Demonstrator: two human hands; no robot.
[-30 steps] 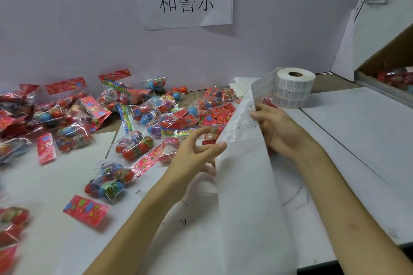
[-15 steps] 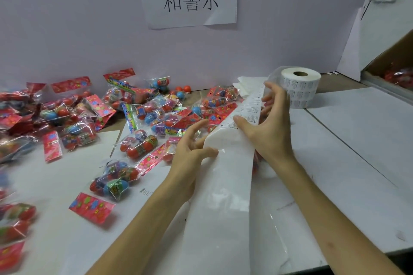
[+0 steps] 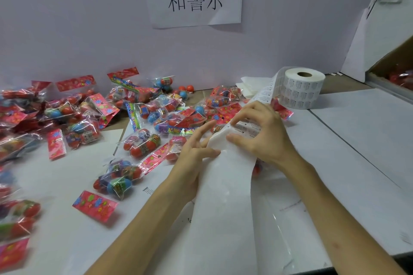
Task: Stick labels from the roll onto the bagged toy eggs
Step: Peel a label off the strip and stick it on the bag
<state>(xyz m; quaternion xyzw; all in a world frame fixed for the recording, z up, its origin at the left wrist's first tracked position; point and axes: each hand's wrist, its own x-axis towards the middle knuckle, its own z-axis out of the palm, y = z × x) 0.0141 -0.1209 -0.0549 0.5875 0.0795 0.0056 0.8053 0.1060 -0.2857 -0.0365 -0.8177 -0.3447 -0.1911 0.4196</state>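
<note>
The left hand [image 3: 194, 152] pinches the limp, light strip [image 3: 223, 185] by its edge while the right hand [image 3: 263, 134] pinches it at a label [image 3: 245, 128], best lifted by a corner.

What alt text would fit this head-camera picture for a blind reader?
The right hand and left hand hold a white label strip unwound from a roll at back right. Bagged eggs lie scattered on the table at left.

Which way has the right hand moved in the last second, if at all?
Yes. Judged against the roll, the right hand has shifted left, away from it and closer to the left hand. Both hands hold the strip.
</note>
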